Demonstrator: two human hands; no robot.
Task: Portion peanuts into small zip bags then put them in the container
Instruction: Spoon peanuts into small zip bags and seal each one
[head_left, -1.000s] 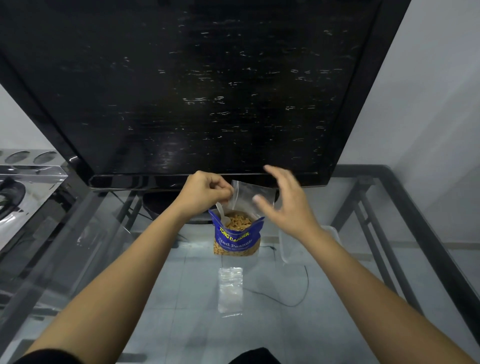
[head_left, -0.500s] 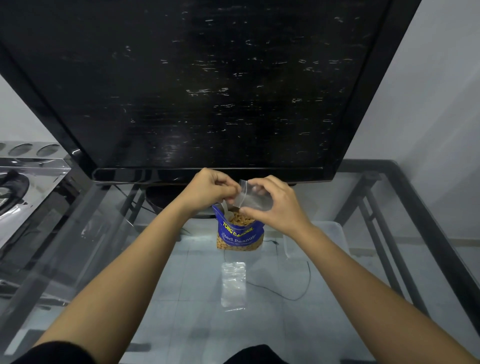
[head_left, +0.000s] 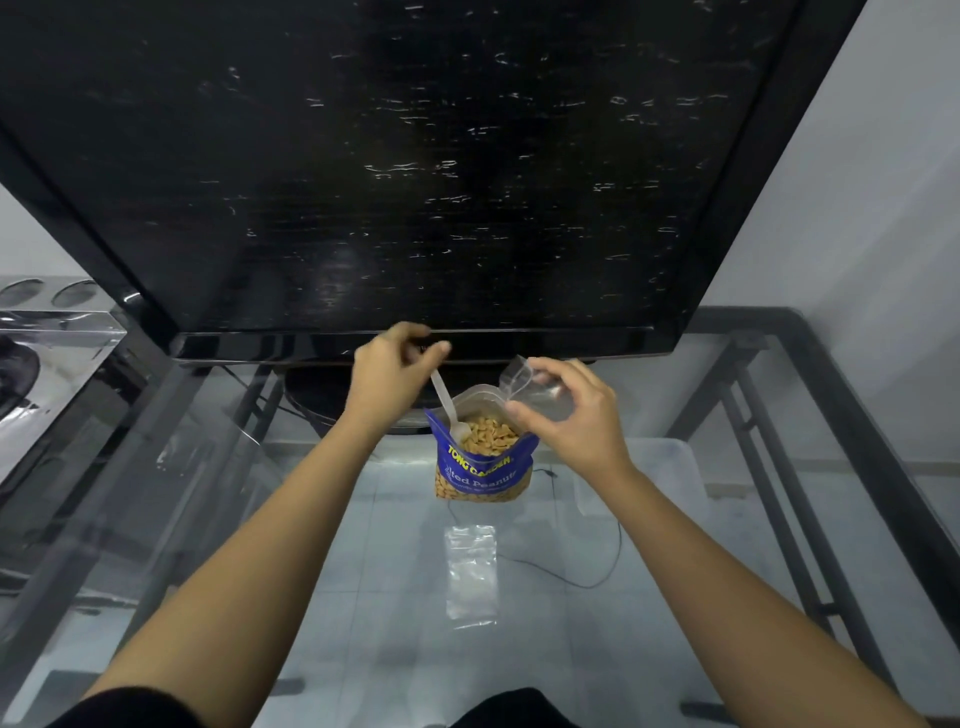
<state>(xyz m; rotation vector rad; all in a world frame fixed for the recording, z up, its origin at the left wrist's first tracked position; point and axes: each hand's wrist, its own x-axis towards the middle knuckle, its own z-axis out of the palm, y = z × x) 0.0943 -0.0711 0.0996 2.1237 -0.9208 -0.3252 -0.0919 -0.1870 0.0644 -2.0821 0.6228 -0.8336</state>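
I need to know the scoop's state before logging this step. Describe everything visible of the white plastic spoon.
The white plastic spoon looks thin and slightly translucent. It stands tilted, handle leaning up and left, where the left hand pinches its top end. Its bowl is down inside the open blue peanut bag, resting at the left edge of the peanuts. Whether the bowl holds any nuts cannot be told.

dim cool indoor light, wide-angle bending at edges, soft focus, faint glare on glass table (head_left: 779, 332)

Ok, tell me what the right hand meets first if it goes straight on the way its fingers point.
Likely the spoon in the left hand, above the peanut bag; depth is unclear.
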